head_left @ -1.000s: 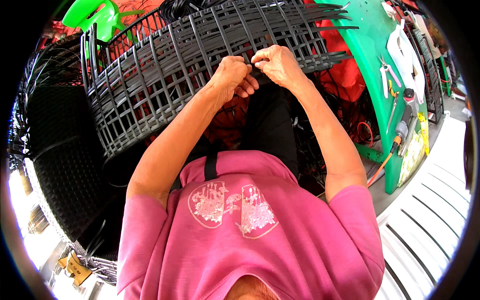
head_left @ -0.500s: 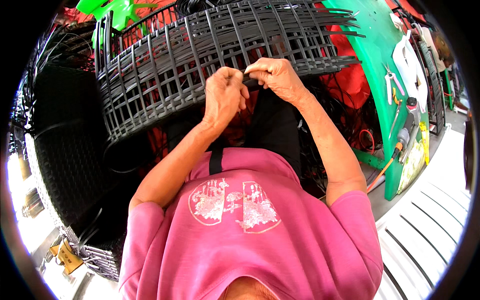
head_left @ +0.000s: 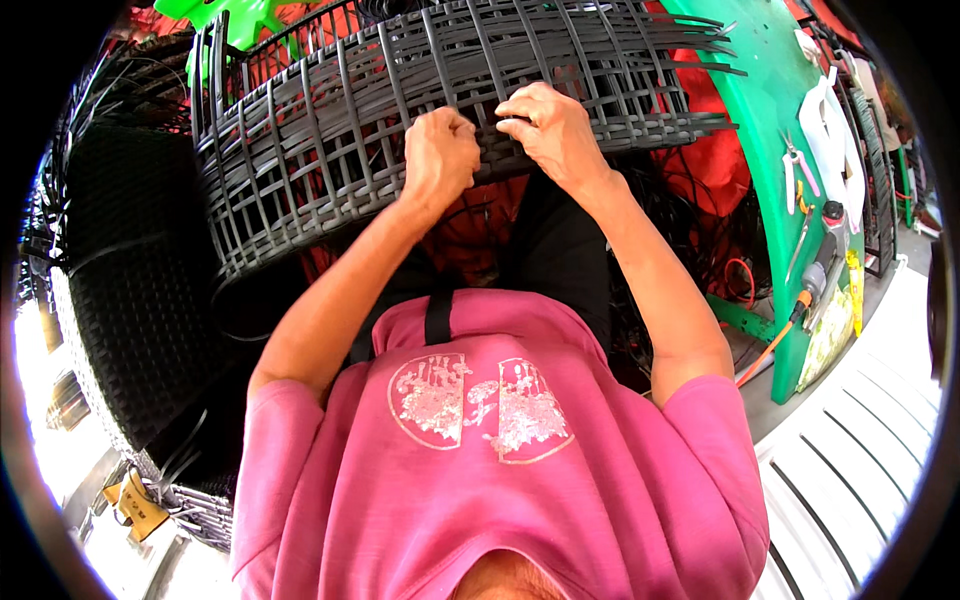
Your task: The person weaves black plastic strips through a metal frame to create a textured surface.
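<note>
Across my lap lies a black woven panel [head_left: 300, 130] of flat plastic strips, its long strip ends sticking out loose at the right. My left hand [head_left: 440, 160] is closed at the panel's near edge, fingers curled in against the weave. What its fingertips grip is mostly hidden behind the hand. A short way to the right, my right hand [head_left: 555, 135] pinches with thumb and forefinger at a black plastic strip in the weave. A gap shows between the two hands, with the panel's edge visible there.
A green table [head_left: 740, 90] at the right carries pink-handled snips [head_left: 795, 175], a power tool [head_left: 815, 280] with an orange cord, and white pieces. A large dark woven piece [head_left: 140, 290] stands at the left. A bright green plastic object [head_left: 240, 25] is at the back; a white slatted surface [head_left: 850, 440] lies lower right.
Both hands have moved up and away from me over the panel's edge. They were nearly touching and are now a little farther apart. The panel has shifted slightly.
</note>
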Available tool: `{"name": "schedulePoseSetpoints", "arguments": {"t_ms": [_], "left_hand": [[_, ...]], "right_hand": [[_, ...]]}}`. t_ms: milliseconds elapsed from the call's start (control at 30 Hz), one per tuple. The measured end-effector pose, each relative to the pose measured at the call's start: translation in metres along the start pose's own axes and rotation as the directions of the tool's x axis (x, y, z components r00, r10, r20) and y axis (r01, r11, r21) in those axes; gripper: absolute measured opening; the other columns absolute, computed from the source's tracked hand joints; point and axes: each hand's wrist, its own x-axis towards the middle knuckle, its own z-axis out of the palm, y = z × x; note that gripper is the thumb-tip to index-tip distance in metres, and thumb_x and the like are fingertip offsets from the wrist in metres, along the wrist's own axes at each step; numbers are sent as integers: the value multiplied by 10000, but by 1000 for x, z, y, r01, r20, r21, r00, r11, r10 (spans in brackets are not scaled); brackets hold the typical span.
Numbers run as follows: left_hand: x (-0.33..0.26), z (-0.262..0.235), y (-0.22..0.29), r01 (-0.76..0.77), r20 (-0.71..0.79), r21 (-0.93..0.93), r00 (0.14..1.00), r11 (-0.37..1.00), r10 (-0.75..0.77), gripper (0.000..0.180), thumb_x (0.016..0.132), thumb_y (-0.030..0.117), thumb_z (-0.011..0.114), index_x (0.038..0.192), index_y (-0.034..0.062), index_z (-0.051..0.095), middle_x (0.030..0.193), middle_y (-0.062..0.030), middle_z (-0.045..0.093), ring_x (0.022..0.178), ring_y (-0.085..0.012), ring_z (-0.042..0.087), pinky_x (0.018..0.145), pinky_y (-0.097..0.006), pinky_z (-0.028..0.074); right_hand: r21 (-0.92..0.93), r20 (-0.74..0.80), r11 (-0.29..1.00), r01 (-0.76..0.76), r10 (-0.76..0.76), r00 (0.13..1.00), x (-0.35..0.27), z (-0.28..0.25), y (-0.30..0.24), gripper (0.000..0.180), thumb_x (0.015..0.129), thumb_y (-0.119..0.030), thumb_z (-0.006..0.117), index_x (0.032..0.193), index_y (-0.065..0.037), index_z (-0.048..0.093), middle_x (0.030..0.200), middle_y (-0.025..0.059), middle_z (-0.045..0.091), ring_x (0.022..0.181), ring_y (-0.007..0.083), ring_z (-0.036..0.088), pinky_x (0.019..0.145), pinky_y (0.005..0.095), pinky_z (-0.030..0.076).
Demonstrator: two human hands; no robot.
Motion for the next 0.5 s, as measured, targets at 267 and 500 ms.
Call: {"name": "schedulePoseSetpoints", "arguments": {"t_ms": [267, 500], "left_hand": [[-46, -5, -29, -288, -196, -40, 941, 957, 275, 152, 913, 98, 497, 815, -4, 553, 542, -35, 537, 414, -82, 465, 396, -235, 362], [-20, -39, -18, 77, 79, -67, 994, 995, -72, 296, 911, 136, 462, 1097, -68, 568, 569, -92, 578, 401, -119, 517, 359, -253, 406]], "right_hand": [[477, 315, 853, -214, 61, 947, -2, 9, -27, 129, 801, -36, 622, 921, -23, 667, 954, 115, 658, 801, 257, 641, 699, 329, 505], [37, 131, 978, -206, 200, 971, 17, 25, -37, 131, 709, -100, 614, 766, 13, 648, 692, 174, 633, 655, 336, 626, 630, 375, 501]]}}
